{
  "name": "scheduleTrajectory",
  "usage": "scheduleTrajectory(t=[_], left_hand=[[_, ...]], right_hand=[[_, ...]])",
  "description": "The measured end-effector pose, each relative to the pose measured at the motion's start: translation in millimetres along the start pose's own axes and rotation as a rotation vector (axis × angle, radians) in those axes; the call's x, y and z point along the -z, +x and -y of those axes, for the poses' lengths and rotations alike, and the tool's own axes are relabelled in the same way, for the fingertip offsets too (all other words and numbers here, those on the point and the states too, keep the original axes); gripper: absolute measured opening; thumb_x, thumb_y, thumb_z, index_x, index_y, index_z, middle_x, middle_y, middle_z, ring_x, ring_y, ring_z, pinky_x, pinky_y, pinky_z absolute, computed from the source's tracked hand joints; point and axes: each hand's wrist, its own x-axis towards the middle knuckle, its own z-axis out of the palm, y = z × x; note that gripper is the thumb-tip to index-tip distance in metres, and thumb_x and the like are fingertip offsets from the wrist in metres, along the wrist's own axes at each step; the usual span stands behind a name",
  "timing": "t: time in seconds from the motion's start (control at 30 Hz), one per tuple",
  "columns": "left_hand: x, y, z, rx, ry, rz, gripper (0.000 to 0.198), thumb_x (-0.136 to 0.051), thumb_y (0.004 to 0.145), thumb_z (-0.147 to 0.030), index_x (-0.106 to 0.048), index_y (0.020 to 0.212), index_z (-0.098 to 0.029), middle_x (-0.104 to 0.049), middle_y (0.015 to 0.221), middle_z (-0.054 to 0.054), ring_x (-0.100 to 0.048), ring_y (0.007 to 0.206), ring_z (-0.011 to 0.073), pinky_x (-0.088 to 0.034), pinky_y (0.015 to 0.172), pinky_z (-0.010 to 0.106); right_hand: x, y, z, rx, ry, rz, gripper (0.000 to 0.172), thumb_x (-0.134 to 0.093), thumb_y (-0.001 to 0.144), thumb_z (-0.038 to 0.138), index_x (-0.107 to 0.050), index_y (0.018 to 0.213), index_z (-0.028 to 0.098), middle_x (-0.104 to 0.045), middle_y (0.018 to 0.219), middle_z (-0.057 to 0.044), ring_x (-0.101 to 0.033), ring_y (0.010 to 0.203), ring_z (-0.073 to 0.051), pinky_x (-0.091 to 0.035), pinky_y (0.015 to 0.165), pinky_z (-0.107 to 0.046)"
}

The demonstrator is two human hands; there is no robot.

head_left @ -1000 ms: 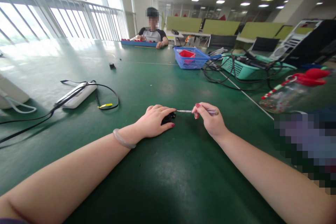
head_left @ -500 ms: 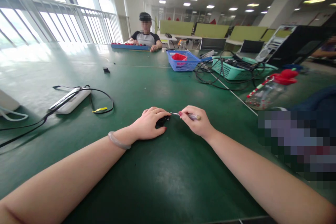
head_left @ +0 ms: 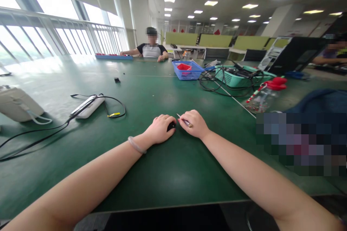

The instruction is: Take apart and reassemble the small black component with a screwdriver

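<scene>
My left hand (head_left: 159, 129), a pale bangle on its wrist, is closed around a small black object (head_left: 171, 126) low over the green table (head_left: 151, 184). Fingers cover most of that object, so its kind does not show. Just to the right, my right hand (head_left: 197, 124) grips a small screwdriver (head_left: 187, 123) with a thin metal shaft and a light handle. Its tip points up and left, close to the left hand and apart from the black object.
Left lie a white power strip (head_left: 88, 107) with black cables and a beige case (head_left: 18, 104). Further back are a blue basket (head_left: 188, 74), a green basket (head_left: 230, 79) with cables, and a bottle with a red lid (head_left: 262, 99). A person (head_left: 152, 49) sits across the table.
My view has tilted up and shifted. My right hand has turned the screwdriver, its handle now slanting down to the right, and the two hands are closer together. The person opposite has shifted the blue tray leftward.
</scene>
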Motion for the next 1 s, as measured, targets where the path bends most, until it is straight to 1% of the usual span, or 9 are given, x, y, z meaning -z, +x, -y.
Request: scheduleTrajectory(t=[0.13, 0.3, 0.4, 0.5, 0.6, 0.7, 0.8, 0.93, 1.0], left_hand=[[6.0, -17.3, -10.0, 0.053, 0.038, 0.015, 0.016, -0.053, 0.086, -0.026, -0.059, 0.101, -0.024, -0.061, 0.107, 0.006, -0.054, 0.105, 0.0232, -0.044, 0.095, 0.043], [29.1, -72.1, 3.6, 0.173, 0.039, 0.012, 0.016, -0.048, 0.088, -0.029, -0.059, 0.1, -0.024, -0.062, 0.106, 0.006, -0.054, 0.103, 0.0235, -0.043, 0.094, 0.042], [52.6, -111.6, 34.2, 0.318, 0.066, 0.01, 0.021, -0.049, 0.086, -0.037, -0.06, 0.098, -0.024, -0.063, 0.106, 0.006, -0.056, 0.101, 0.0249, -0.043, 0.092, 0.041], [82.8, -145.2, 76.3, 0.499, 0.136, -0.021, 0.028, -0.053, 0.081, -0.045, -0.06, 0.099, -0.024, -0.066, 0.102, 0.005, -0.059, 0.098, 0.0264, -0.045, 0.086, 0.039], [112.5, -169.3, 112.8, 0.748, 0.134, -0.119, 0.031, -0.056, 0.078, -0.05, -0.06, 0.097, -0.026, -0.069, 0.095, -0.001, -0.061, 0.088, 0.0234, -0.046, 0.077, 0.034], [132.7, -182.5, 129.0, 0.882, -0.178, -0.29, 0.041, -0.062, 0.073, -0.06, -0.058, 0.093, -0.025, -0.069, 0.081, -0.007, -0.06, 0.084, 0.0173, -0.045, 0.073, 0.027], [142.0, -186.8, 128.4, 0.881, -0.37, -0.406, 0.049, -0.062, 0.068, -0.069, -0.057, 0.091, -0.026, -0.068, 0.077, -0.013, -0.057, 0.083, 0.0119, -0.043, 0.071, 0.021], [150.5, -188.7, 125.2, 0.874, -0.28, -0.428, 0.048, -0.055, 0.073, -0.072, -0.054, 0.094, -0.029, -0.066, 0.075, -0.015, -0.056, 0.08, 0.0103, -0.04, 0.069, 0.019], [156.5, -191.0, 124.2, 0.909, -0.098, -0.346, 0.047, -0.043, 0.08, -0.072, -0.051, 0.101, -0.031, -0.067, 0.077, -0.014, -0.057, 0.081, 0.0128, -0.041, 0.068, 0.021]], right_hand=[[-1.9, -0.3, 0.3, -0.019, -0.068, -0.003, 0.025, -0.048, 0.092, 0.029, -0.062, 0.076, 0.019, -0.063, 0.072, -0.004, -0.055, 0.071, -0.017, -0.035, 0.074, -0.031], [0.3, -3.3, 0.3, -0.047, -0.07, -0.026, 0.027, -0.047, 0.093, 0.03, -0.061, 0.073, 0.019, -0.061, 0.069, -0.004, -0.055, 0.068, -0.016, -0.034, 0.071, -0.03], [0.3, -4.4, -0.4, -0.047, -0.06, -0.03, 0.027, -0.047, 0.093, 0.029, -0.061, 0.072, 0.019, -0.061, 0.069, -0.004, -0.055, 0.068, -0.016, -0.034, 0.07, -0.03], [-0.7, -4.3, -0.5, -0.049, -0.053, -0.029, 0.026, -0.047, 0.093, 0.029, -0.061, 0.073, 0.019, -0.061, 0.069, -0.004, -0.054, 0.068, -0.016, -0.034, 0.069, -0.029], [-1.2, -3.9, -0.6, -0.055, -0.037, -0.027, 0.026, -0.047, 0.093, 0.028, -0.062, 0.074, 0.019, -0.061, 0.071, -0.004, -0.053, 0.067, -0.015, -0.034, 0.069, -0.029], [-1.1, -3.9, -1.3, -0.069, -0.027, -0.032, 0.025, -0.047, 0.093, 0.028, -0.062, 0.074, 0.019, -0.061, 0.071, -0.004, -0.053, 0.067, -0.015, -0.034, 0.069, -0.029], [-1.3, -4.0, -2.3, -0.09, -0.022, -0.039, 0.025, -0.048, 0.092, 0.028, -0.062, 0.073, 0.019, -0.061, 0.071, -0.004, -0.053, 0.067, -0.015, -0.034, 0.07, -0.029], [-1.9, -3.7, -3.4, -0.105, -0.012, -0.037, 0.024, -0.049, 0.092, 0.028, -0.061, 0.073, 0.019, -0.061, 0.071, -0.003, -0.053, 0.066, -0.015, -0.035, 0.07, -0.029], [-2.1, -3.6, -3.8, -0.108, -0.01, -0.043, 0.025, -0.049, 0.092, 0.028, -0.061, 0.072, 0.019, -0.06, 0.07, -0.002, -0.052, 0.066, -0.015, -0.035, 0.069, -0.029]])
